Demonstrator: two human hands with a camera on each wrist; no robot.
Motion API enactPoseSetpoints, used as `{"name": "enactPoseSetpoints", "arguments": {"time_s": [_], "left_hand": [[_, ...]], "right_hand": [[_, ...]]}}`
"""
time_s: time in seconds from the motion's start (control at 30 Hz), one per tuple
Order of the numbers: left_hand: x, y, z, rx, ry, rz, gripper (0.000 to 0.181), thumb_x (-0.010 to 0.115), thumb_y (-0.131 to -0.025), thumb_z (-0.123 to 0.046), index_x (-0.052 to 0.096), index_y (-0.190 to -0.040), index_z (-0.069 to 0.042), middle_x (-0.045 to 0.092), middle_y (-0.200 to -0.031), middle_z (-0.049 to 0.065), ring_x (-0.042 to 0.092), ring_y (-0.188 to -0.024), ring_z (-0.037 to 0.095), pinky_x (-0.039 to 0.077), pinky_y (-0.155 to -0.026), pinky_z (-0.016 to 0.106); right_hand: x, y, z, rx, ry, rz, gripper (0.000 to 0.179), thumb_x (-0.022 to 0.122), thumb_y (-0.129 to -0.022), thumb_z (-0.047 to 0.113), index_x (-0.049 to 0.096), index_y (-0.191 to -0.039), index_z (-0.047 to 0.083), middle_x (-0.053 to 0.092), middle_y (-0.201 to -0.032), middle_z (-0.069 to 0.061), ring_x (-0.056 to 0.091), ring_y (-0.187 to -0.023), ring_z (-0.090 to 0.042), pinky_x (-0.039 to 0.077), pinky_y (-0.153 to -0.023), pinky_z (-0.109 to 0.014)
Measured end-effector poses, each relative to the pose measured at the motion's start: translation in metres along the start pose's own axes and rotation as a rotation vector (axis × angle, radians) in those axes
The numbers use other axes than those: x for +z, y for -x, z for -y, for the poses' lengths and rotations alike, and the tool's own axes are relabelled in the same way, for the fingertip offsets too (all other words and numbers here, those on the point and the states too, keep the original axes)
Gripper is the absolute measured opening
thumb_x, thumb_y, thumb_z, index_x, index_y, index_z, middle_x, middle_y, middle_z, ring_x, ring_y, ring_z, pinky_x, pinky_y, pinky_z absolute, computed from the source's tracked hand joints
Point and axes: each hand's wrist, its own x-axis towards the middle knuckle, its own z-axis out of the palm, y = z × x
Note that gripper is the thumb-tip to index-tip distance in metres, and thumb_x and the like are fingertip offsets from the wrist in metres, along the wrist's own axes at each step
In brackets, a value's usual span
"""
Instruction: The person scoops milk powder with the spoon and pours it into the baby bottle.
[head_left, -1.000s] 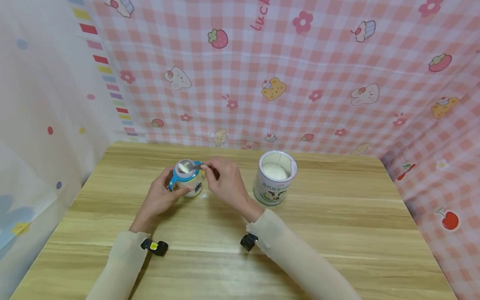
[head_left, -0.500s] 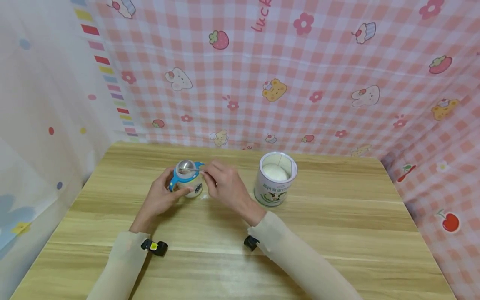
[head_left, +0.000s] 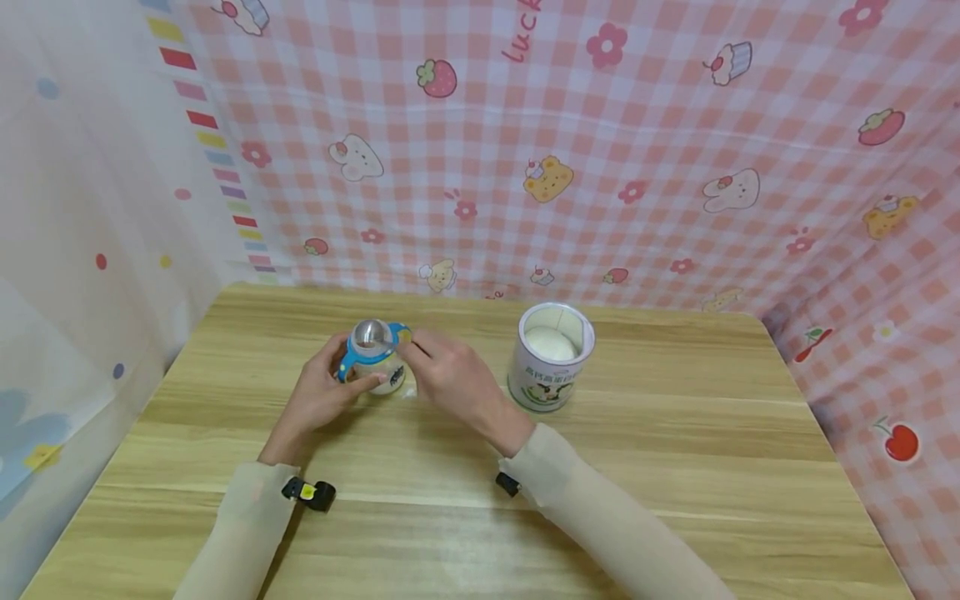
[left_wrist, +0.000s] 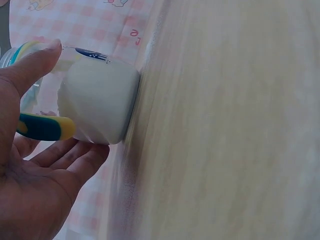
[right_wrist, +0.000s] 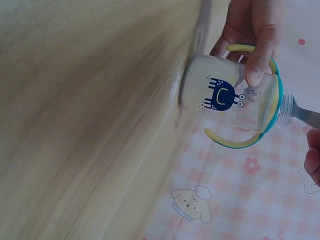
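Note:
A clear baby bottle with blue and yellow side handles stands uncapped on the table, its lower part filled with white powder in the left wrist view. My left hand holds it from the left, thumb across the front and fingers behind. In the right wrist view, a dark cartoon figure marks the bottle's side. My right hand pinches a metal spoon by its handle. The spoon's bowl is tipped over at the bottle's mouth.
An open tin of milk powder stands right of my right hand, white powder showing inside. A little white powder lies on the wooden table beside the bottle. A checked pink cloth hangs behind the table.
My right hand has turned the spoon over at the bottle's mouth. The white powder seen in its bowl a second ago no longer shows there. My left hand and the bottle have stayed put.

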Motion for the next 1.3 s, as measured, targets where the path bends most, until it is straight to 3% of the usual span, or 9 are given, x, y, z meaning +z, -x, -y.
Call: {"name": "enactPoseSetpoints", "arguments": {"time_s": [0.17,0.4,0.6,0.73,0.9,1.1,1.2,1.3], "left_hand": [[-0.0002,0.0003,-0.0001,0.003,-0.009,0.000,0.076,0.084,-0.086,-0.040,0.046,-0.149,-0.019,0.061,-0.141,0.007,0.056,-0.123,0.026,0.045,-0.098,0.039],[-0.0009,0.0013,-0.0001,0.006,-0.008,0.006,0.078,0.083,-0.086,-0.041,0.045,-0.150,-0.018,0.060,-0.142,0.007,0.055,-0.128,0.027,0.044,-0.100,0.039],[-0.0003,0.0009,0.0013,0.004,-0.010,0.008,0.078,0.083,-0.087,-0.040,0.044,-0.151,-0.018,0.060,-0.143,0.007,0.055,-0.130,0.028,0.045,-0.101,0.042],[0.0004,-0.0003,0.0013,0.006,-0.001,0.007,0.077,0.083,-0.087,-0.036,0.044,-0.150,-0.016,0.060,-0.143,0.009,0.055,-0.133,0.029,0.044,-0.106,0.044],[-0.0003,0.0002,-0.0006,0.013,0.001,-0.004,0.074,0.084,-0.087,-0.029,0.046,-0.149,-0.014,0.062,-0.140,0.012,0.057,-0.130,0.029,0.044,-0.106,0.043],[-0.0013,0.0014,-0.0028,0.025,0.015,0.002,0.073,0.083,-0.088,-0.026,0.045,-0.149,-0.013,0.061,-0.142,0.013,0.055,-0.134,0.031,0.043,-0.112,0.049],[-0.0008,0.0012,-0.0023,0.029,0.014,0.003,0.072,0.083,-0.089,-0.025,0.045,-0.149,-0.013,0.060,-0.143,0.013,0.054,-0.135,0.032,0.042,-0.114,0.052],[-0.0002,0.0011,-0.0029,0.020,0.021,0.008,0.073,0.083,-0.089,-0.026,0.045,-0.149,-0.014,0.060,-0.144,0.013,0.054,-0.136,0.031,0.041,-0.116,0.053]], "right_hand": [[-0.0024,0.0006,0.0019,-0.027,0.043,0.040,0.024,0.058,-0.091,-0.010,0.074,-0.105,0.003,0.065,-0.090,-0.005,0.059,-0.071,-0.010,0.055,-0.062,-0.015],[-0.0056,0.0000,0.0033,-0.028,0.058,0.102,0.022,0.059,-0.095,-0.008,0.073,-0.108,0.004,0.066,-0.094,-0.006,0.062,-0.076,-0.012,0.057,-0.062,-0.016],[-0.0065,0.0003,0.0031,0.039,-0.006,0.096,0.029,0.061,-0.087,-0.012,0.072,-0.109,0.004,0.068,-0.093,-0.007,0.064,-0.074,-0.013,0.057,-0.060,-0.017],[-0.0054,0.0023,0.0009,0.106,-0.058,0.071,0.013,0.063,-0.093,-0.004,0.069,-0.101,0.004,0.068,-0.090,-0.006,0.063,-0.067,-0.011,0.055,-0.058,-0.016],[-0.0039,0.0051,-0.0008,0.273,-0.255,0.061,0.011,0.061,-0.100,0.007,0.071,-0.098,0.004,0.070,-0.087,-0.005,0.062,-0.069,-0.009,0.054,-0.061,-0.016],[-0.0023,0.0045,-0.0028,0.525,-0.515,0.041,0.015,0.063,-0.101,0.010,0.073,-0.091,0.006,0.064,-0.072,-0.003,0.050,-0.058,-0.006,0.040,-0.049,-0.016],[-0.0013,0.0039,-0.0021,0.666,-0.623,0.032,0.015,0.065,-0.101,0.012,0.074,-0.091,0.007,0.068,-0.072,-0.004,0.058,-0.056,-0.010,0.045,-0.046,-0.018],[-0.0017,0.0020,0.0001,0.828,-0.746,0.019,0.016,0.066,-0.101,0.015,0.075,-0.091,0.007,0.069,-0.072,-0.003,0.065,-0.057,-0.021,0.047,-0.044,-0.021]]}}
